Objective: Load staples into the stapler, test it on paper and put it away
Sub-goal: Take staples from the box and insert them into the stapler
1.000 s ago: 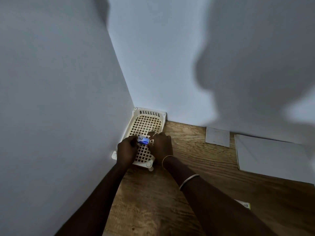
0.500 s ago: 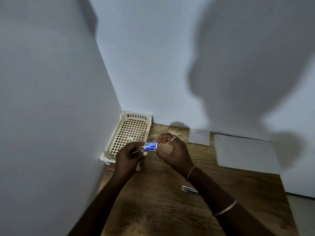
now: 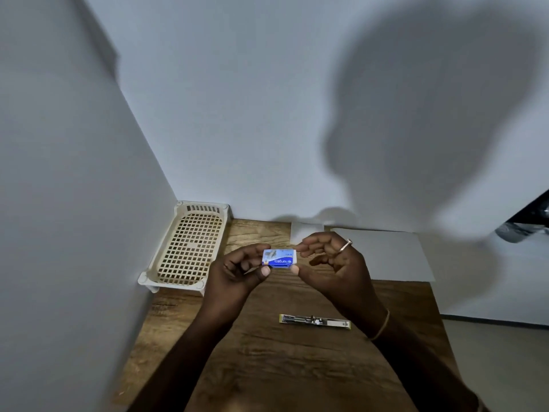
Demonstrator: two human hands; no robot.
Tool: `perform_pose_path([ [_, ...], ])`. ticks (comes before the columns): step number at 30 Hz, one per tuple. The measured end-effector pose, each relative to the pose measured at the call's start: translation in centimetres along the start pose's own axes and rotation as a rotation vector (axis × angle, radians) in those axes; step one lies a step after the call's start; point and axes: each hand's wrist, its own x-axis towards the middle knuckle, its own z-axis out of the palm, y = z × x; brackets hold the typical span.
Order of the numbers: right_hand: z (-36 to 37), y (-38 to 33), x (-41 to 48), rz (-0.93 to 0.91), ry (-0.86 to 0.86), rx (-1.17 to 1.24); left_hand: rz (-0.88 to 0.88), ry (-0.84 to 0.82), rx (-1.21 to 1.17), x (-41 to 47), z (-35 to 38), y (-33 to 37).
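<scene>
A small blue and white staple box (image 3: 279, 258) is held above the wooden table (image 3: 267, 367). My left hand (image 3: 237, 273) pinches its left end between thumb and fingers. My right hand (image 3: 332, 263) pinches its right end, where the white end shows. The stapler (image 3: 315, 320) lies opened out flat on the table below my right wrist, its metal channel facing up. A large white sheet of paper (image 3: 386, 254) lies at the back right, partly behind my right hand.
A cream lattice plastic basket (image 3: 190, 245) stands in the back left corner against the walls. A smaller white paper piece (image 3: 306, 228) lies by the back wall. White walls close off the left and back. The table's right edge drops to the floor.
Both hands have lifted the staple box out of the basket and brought it right and nearer to me. The view has swung so the stapler now shows fully.
</scene>
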Motion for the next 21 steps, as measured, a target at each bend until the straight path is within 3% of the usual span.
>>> perform_pose_path([
  [6,-2.0,-0.8,-2.2,0.024,0.018,0.208,-0.026,0.041,-0.1,-1.5,3.0,0.2],
  [21,-4.1,0.0,-3.9,-0.121,-0.01,-0.064,-0.056,0.082,-0.087,-3.2,5.4,0.7],
])
